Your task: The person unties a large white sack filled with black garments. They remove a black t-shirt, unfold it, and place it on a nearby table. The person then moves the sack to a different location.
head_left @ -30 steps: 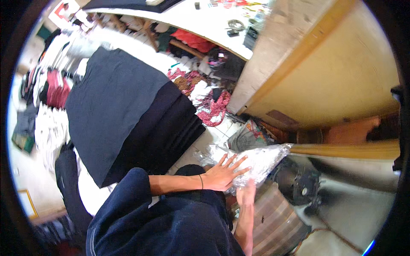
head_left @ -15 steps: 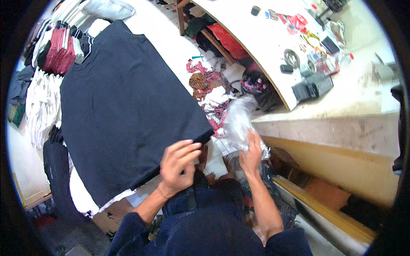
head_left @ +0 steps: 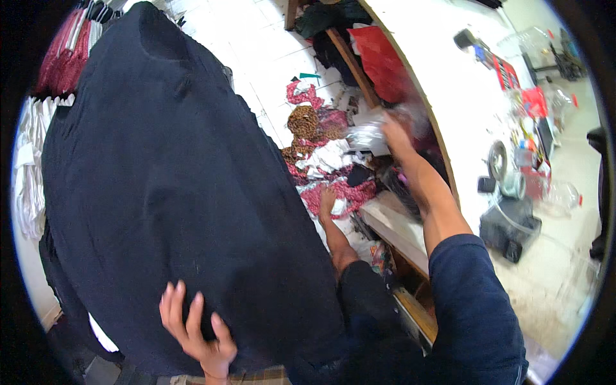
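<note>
A large black garment (head_left: 173,160) spreads over the surface on the left. My left hand (head_left: 199,330) rests at its near edge, fingers apart and holding nothing. My right arm reaches far out to the right of the garment, over the floor beside the white-topped table. Blurred by motion, my right hand (head_left: 399,131) appears closed on a crumpled clear plastic bag (head_left: 367,135); its fingers are partly hidden. Below it lies a heap of fabric scraps (head_left: 321,157) in pink, white and leopard print.
A white-topped table (head_left: 443,64) stands at the right, carrying a black box-shaped device (head_left: 511,224), a roll of tape (head_left: 497,160) and clear bottles. Red cloth (head_left: 385,61) sits beneath it. My bare foot (head_left: 328,202) is on the scraps. White folded garments (head_left: 32,173) lie far left.
My right hand has moved forward with the plastic bag, from close to my body to above the scraps under the table edge. My left hand has shifted left and nearer. The view has leaned forward.
</note>
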{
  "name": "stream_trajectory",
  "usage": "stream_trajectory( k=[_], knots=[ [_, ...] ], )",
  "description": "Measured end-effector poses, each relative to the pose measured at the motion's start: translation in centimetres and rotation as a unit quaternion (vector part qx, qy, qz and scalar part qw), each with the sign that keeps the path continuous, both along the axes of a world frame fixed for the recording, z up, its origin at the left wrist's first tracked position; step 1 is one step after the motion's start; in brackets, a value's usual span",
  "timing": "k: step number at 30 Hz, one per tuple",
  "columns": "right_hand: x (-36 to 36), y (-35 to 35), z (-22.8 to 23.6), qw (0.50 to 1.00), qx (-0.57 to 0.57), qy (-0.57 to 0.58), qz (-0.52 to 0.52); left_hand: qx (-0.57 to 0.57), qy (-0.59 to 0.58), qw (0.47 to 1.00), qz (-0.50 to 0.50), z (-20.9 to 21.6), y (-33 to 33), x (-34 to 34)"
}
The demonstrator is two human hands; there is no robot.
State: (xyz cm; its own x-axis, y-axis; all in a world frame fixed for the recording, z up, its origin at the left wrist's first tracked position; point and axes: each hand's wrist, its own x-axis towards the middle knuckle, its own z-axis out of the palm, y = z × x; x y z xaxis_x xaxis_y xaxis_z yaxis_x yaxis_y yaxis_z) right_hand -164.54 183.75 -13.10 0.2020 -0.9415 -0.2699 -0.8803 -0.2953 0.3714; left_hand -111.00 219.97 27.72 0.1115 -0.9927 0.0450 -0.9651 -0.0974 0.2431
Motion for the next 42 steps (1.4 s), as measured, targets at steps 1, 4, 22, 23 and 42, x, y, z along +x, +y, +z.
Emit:
stream_trajectory(
  k=[1, 4, 22, 23, 42],
  knots=[
    [-3.4, -0.6, -1.6, 0.987, -0.019, -0.021, -0.157, -0.019, 0.009, 1.000, -0.007, 0.0, -0.1, 0.1],
    [-7.7, 3.3, -5.9, 0.873, -0.146, -0.084, -0.458, -0.055, 0.031, 0.998, -0.023, 0.0, -0.5, -0.1],
    [20.2, 28.1, -40.9, 0.647, -0.095, -0.625, -0.427, -0.007, 0.022, 1.000, 0.002, 0.1, 2.1, 0.3],
    [20.5, 28.0, -41.4, 0.819, 0.059, -0.406, -0.402, -0.004, 0.025, 1.000, 0.006, 0.2, 2.0, 0.2],
    [3.8, 8.4, -2.8, 0.903, 0.191, -0.160, -0.351, -0.101, 0.098, 0.990, 0.023, 0.6, -1.0, -0.6]
  ],
)
